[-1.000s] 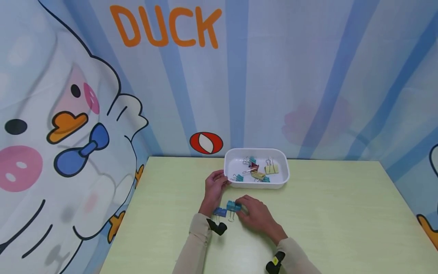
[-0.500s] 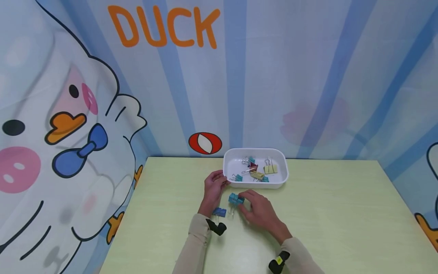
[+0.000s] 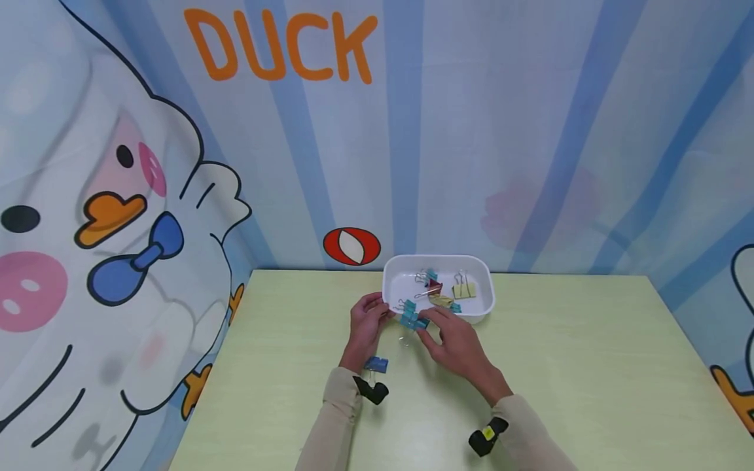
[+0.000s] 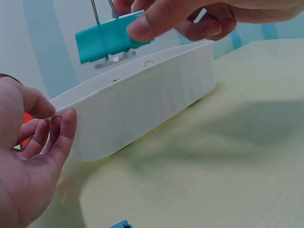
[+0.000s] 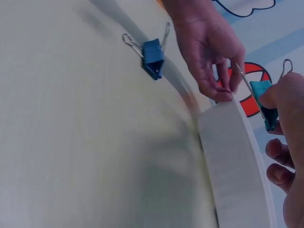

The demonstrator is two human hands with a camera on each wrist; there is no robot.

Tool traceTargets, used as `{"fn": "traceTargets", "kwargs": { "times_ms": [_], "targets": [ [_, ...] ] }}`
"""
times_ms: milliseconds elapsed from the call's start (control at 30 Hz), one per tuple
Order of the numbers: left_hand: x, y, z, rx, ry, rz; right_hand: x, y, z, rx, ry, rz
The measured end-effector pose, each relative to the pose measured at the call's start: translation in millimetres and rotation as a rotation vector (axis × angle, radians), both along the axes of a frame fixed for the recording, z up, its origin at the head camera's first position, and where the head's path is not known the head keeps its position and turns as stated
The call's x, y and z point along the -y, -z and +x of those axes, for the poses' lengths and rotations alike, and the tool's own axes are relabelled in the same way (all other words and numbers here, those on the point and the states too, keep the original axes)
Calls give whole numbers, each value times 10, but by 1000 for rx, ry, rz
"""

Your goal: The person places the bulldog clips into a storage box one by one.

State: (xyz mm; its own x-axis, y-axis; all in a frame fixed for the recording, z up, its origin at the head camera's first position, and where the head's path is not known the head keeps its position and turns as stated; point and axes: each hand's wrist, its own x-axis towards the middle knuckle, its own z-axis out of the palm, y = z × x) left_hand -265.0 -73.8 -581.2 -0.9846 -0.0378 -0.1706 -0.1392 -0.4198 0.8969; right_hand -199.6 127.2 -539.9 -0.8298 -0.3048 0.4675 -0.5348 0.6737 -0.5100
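Observation:
My right hand (image 3: 459, 339) pinches a teal binder clip (image 4: 107, 40) by one end, between thumb and fingers. In the head view the clip overlaps the front rim of a white plastic tray (image 3: 485, 306); the left wrist view shows it raised above that rim, wire handles spread. At the tray's left front corner, my left hand (image 3: 367, 325) grips the rim between thumb and fingers. A blue binder clip (image 5: 153, 56) lies on the table beside my left wrist, its wire handles splayed. Part of the held clip is hidden by my right thumb and fingers.
Inside the tray lie several binder clips: a yellow one (image 3: 465, 290) at the right, a dark red one (image 3: 434, 288) near the middle, and teal ones. The pale wooden table (image 3: 577, 366) meets a printed duck curtain (image 3: 448, 131) behind the tray.
My right hand has lifted the teal binder clip from beside the blue one and carried it forward to the tray's front rim. My left hand keeps its grip on the tray.

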Motion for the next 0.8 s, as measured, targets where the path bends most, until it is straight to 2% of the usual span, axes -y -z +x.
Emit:
{"fn": "traceTargets", "kwargs": {
  "times_ms": [167, 400, 667, 800],
  "targets": [
    [0, -28, 12, 2, 0, 2, -109, -97, -95, -33, 42, -7],
    [3, -40, 22, 22, -2, -28, -280, -212, -214, -27, 113, -38],
    [3, -39, 16, 27, -7, -25, -483, -225, -344, -75, 181, -79],
    [10, -30, 10, 21, 6, -23, -550, -221, -376, -60, 206, -82]
  ]
}}
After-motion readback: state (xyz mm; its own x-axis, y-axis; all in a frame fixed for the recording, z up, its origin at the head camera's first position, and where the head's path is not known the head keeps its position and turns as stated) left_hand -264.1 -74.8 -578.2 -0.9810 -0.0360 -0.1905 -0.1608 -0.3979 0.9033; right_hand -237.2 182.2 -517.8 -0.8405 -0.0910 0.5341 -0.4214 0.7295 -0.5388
